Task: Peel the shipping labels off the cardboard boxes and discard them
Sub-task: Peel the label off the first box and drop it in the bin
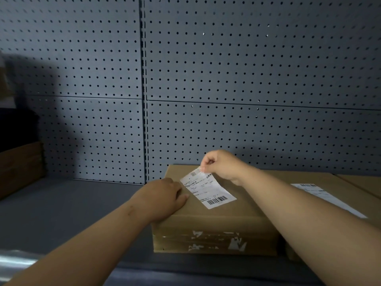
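A flat cardboard box [218, 219] lies on a grey shelf. On its top is a white shipping label [208, 190] with a barcode at its near end. My right hand [221, 165] pinches the label's far corner, which is lifted off the cardboard. My left hand [165, 195] lies flat on the box's left top edge, fingers touching the label's left side. A second cardboard box [334, 182] to the right carries another white label [327, 198], partly hidden by my right forearm.
Grey pegboard wall [226, 79] rises right behind the boxes. The grey shelf surface [72, 207] stretches to the left. A brown cardboard piece [20, 166] stands at the far left. Torn label remnants [216, 240] mark the near side of the first box.
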Demonstrator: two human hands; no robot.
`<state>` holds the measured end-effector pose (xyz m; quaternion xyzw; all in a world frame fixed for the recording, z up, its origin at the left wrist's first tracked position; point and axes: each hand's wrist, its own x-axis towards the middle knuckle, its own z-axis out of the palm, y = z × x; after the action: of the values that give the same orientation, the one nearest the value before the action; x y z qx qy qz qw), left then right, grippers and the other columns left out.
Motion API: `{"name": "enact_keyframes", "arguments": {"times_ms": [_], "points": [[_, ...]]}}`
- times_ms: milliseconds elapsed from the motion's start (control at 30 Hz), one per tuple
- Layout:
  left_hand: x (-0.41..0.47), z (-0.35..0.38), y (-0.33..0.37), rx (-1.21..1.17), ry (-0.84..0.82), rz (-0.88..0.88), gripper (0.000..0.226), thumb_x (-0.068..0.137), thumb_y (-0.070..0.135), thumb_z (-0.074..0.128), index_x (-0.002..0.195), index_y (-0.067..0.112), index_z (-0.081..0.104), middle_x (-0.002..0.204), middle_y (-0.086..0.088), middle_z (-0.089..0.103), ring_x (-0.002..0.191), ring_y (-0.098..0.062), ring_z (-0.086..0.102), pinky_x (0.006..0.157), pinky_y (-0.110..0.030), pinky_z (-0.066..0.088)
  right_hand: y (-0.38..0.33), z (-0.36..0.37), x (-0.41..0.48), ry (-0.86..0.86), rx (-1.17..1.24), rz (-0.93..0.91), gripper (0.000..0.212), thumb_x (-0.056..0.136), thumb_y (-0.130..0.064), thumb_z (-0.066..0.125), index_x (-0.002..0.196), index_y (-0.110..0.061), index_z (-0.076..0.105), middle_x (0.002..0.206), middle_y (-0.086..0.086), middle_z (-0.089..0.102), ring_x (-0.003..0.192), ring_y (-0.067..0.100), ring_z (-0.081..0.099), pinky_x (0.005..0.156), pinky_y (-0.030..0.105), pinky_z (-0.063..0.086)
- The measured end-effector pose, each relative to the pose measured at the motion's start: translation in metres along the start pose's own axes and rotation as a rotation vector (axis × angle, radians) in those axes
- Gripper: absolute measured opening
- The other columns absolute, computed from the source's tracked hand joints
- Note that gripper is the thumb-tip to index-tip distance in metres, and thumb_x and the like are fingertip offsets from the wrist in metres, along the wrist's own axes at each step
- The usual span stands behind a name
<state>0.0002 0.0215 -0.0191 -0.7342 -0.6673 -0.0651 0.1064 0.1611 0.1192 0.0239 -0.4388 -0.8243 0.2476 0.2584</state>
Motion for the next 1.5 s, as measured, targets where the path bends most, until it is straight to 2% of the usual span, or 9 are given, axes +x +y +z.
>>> {"name": "enact_keyframes", "arguments": {"times_ms": [300,367,433,500,633,867,1033,1200,1500], "points": [[-0.001,-0.002,0.001,0.014,-0.004,0.006,0.050,0.096,0.051,0.025,0.124,0.020,0.053,0.118,-0.004,0.057,0.101,-0.019,0.058,0.087,-0.031,0.048,0.003,0.006,0.004,0.226,-0.384,-0.011,0.043,0.088,-0.038,0.060,0.053,-0.017,0.047,0.076,0.005,0.056,0.074,0.018,0.060,0.058,0.024,0.040],[-0.001,-0.003,0.002,0.019,-0.010,0.002,0.050,0.096,0.050,0.025,0.124,0.019,0.054,0.118,-0.005,0.057,0.101,-0.019,0.058,0.087,-0.032,0.048,-0.002,0.012,0.004,0.305,-0.566,-0.049,0.034,0.092,-0.040,0.053,0.085,-0.008,0.062,0.108,0.011,0.057,0.100,0.026,0.061,0.076,0.031,0.047],[-0.001,-0.003,0.002,0.018,-0.012,-0.003,0.050,0.096,0.050,0.025,0.122,0.019,0.054,0.116,-0.005,0.057,0.100,-0.019,0.058,0.087,-0.032,0.049,-0.005,0.016,0.005,0.272,-0.647,-0.073,0.058,0.094,-0.039,0.048,0.145,-0.015,0.032,0.134,0.009,0.049,0.115,0.027,0.054,0.090,0.038,0.048],[-0.001,-0.003,0.002,0.017,-0.012,-0.006,0.049,0.096,0.050,0.026,0.121,0.018,0.055,0.114,-0.005,0.057,0.099,-0.020,0.058,0.086,-0.032,0.048,-0.010,0.017,0.008,0.110,-0.592,-0.100,0.063,0.098,-0.035,0.041,0.152,-0.026,0.010,0.146,0.006,0.044,0.126,0.027,0.048,0.101,0.041,0.044],[-0.002,-0.002,0.002,0.023,-0.010,-0.002,0.049,0.097,0.048,0.026,0.120,0.017,0.056,0.113,-0.006,0.058,0.099,-0.021,0.058,0.085,-0.033,0.047,-0.023,0.026,0.008,-0.212,-0.586,-0.188,0.041,0.099,-0.037,0.038,0.140,-0.031,0.044,0.147,-0.005,0.047,0.138,0.020,0.039,0.115,0.039,0.026],[-0.002,-0.002,0.002,0.034,-0.011,0.004,0.050,0.097,0.048,0.026,0.122,0.017,0.055,0.113,-0.006,0.058,0.099,-0.021,0.058,0.084,-0.032,0.046,-0.028,0.021,0.010,-0.084,-0.469,-0.248,0.013,0.085,-0.034,0.067,0.085,-0.023,0.073,0.073,-0.019,0.057,0.079,0.005,0.053,0.078,0.024,0.034],[-0.004,-0.001,0.000,0.014,0.004,0.006,0.050,0.097,0.049,0.026,0.125,0.019,0.053,0.115,-0.006,0.058,0.100,-0.021,0.058,0.086,-0.032,0.048,-0.016,0.025,0.012,-0.103,-0.537,-0.278,0.015,0.089,-0.022,0.061,0.091,-0.012,0.073,0.093,-0.004,0.060,0.088,0.018,0.056,0.076,0.029,0.042],[-0.002,0.001,0.001,0.002,0.011,-0.011,0.051,0.096,0.051,0.026,0.123,0.019,0.055,0.115,-0.004,0.058,0.100,-0.020,0.058,0.087,-0.032,0.048,0.033,-0.066,0.018,0.506,-0.664,0.124,0.026,0.095,-0.025,0.054,0.101,-0.007,0.072,0.112,0.007,0.063,0.119,0.030,0.052,0.087,0.031,0.041],[-0.001,-0.010,-0.005,-0.282,-0.040,-0.130,0.058,0.089,0.061,0.038,0.129,0.021,0.050,0.131,-0.003,0.058,0.114,-0.019,0.056,0.097,-0.032,0.045,-0.027,-0.038,0.000,0.483,-0.438,-0.262,0.022,0.091,-0.034,0.057,0.090,-0.019,0.073,0.097,-0.004,0.060,0.104,0.020,0.052,0.089,0.034,0.042]]}}
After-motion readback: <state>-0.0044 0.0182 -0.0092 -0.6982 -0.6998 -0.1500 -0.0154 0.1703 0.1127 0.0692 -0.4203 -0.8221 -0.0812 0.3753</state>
